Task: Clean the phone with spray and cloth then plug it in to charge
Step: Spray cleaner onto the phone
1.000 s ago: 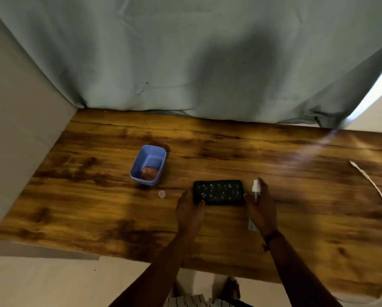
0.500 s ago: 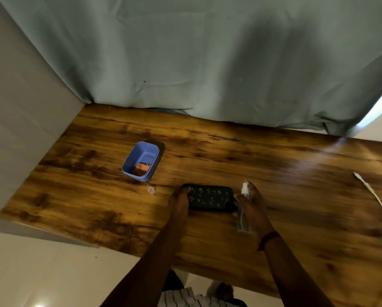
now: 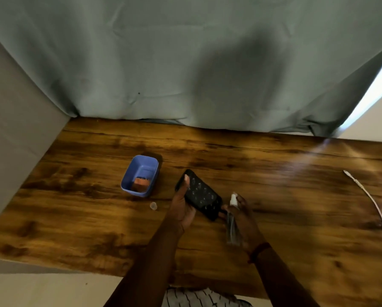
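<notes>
A black phone [image 3: 200,194] with droplets on its face is tilted diagonally above the wooden table [image 3: 285,196]. My left hand [image 3: 182,207] holds it from below, thumb across its upper end. My right hand [image 3: 241,214] grips a small clear spray bottle [image 3: 231,224] with a white nozzle, just right of the phone's lower end. A blue tub [image 3: 141,175] to the left holds an orange cloth [image 3: 140,183]. The white charging cable [image 3: 371,202] lies at the far right.
A small clear cap [image 3: 153,205] lies on the table below the blue tub. A grey-green curtain [image 3: 185,63] hangs along the table's back edge. A wall stands to the left. The table's front edge is close to my body.
The phone lay flat on the table; my left hand has now picked it up and turned it diagonal. My right hand still grips the spray bottle beside it.
</notes>
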